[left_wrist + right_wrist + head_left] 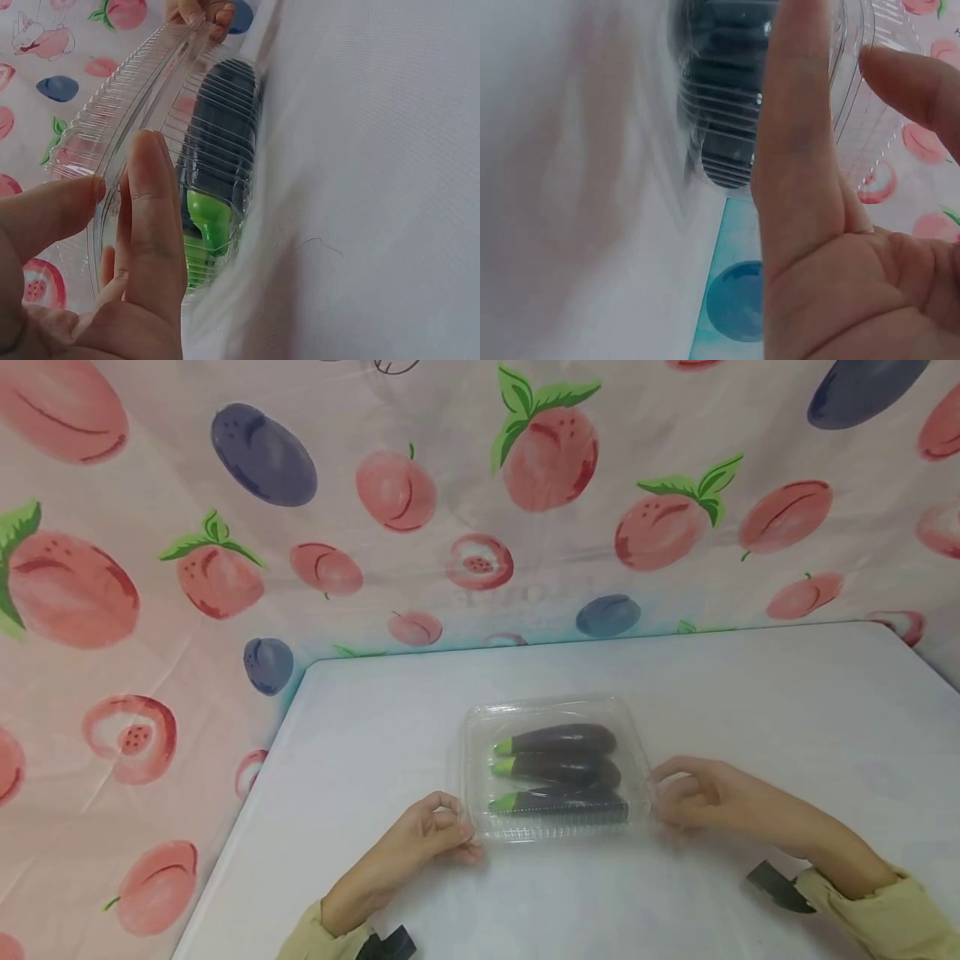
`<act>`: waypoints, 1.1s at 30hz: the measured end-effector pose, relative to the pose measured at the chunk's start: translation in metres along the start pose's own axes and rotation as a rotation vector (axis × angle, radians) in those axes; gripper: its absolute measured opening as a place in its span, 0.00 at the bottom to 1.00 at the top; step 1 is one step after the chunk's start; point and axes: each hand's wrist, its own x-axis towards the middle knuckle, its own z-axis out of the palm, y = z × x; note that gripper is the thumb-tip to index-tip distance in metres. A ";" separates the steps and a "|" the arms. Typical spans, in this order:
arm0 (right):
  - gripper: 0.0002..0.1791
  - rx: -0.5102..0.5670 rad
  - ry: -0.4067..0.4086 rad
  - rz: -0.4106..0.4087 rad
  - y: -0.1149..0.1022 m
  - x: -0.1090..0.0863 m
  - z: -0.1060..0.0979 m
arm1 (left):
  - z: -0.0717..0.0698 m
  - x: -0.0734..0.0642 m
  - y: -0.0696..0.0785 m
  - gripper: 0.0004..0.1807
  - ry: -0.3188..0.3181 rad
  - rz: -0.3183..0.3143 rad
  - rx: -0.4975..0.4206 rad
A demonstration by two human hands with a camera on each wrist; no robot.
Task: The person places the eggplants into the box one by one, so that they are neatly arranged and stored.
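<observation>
A clear plastic clamshell box (pixel 555 835) stands in the middle of the table, its lid closed over three dark eggplants (pixel 566 768) with green stem ends pointing left. At the box's front left corner, my left hand (pixel 431 839) pinches the rim. The left wrist view shows the thumb on one side of that rim and the fingers (pixel 154 225) on the other. My right hand (pixel 701 793) grips the right edge. In the right wrist view, its thumb (pixel 915 86) presses against the rim while the index finger lies along the box's ribbed side.
The white table (pixel 360 735) extends around the box on all sides. Behind it and to the left hangs a pink fabric (pixel 322 527) printed with peaches and blue fruit. Dark straps (pixel 780 887) sit by the tan sleeves.
</observation>
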 end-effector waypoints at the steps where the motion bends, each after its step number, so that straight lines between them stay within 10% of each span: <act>1: 0.27 0.008 -0.004 -0.001 0.001 0.000 0.000 | 0.000 0.000 0.000 0.18 0.002 -0.001 -0.005; 33: 0.23 0.099 -0.026 -0.054 0.004 0.006 0.000 | 0.003 0.008 0.003 0.12 0.005 0.023 -0.015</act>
